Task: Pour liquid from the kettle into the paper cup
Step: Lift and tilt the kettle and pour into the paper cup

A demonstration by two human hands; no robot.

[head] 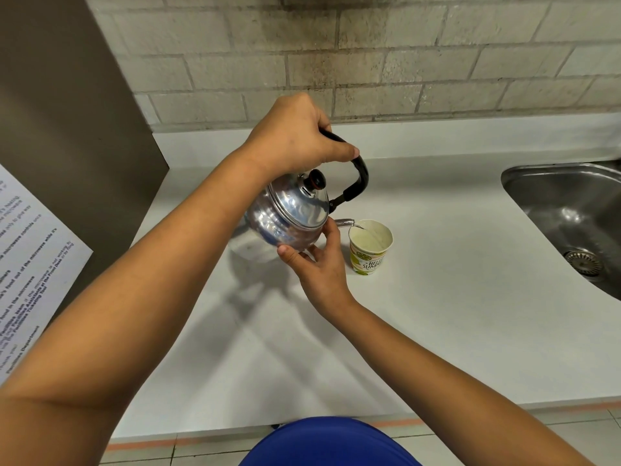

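A shiny steel kettle (285, 218) with a black handle and a black lid knob hangs tilted to the right above the white counter. My left hand (295, 136) is closed around the top of its handle. My right hand (321, 264) touches the kettle's lower side from beneath, fingers spread against the metal. The short spout (344, 223) sits just over the rim of a white and yellow-green paper cup (369, 250), which stands upright on the counter right of the kettle. A thin clear stream runs from the spout into the cup.
A steel sink (571, 210) with a drain is set into the white counter (437, 314) at the right. A brown panel (67, 112) with a printed notice (30, 264) stands at the left. A brick wall backs the counter.
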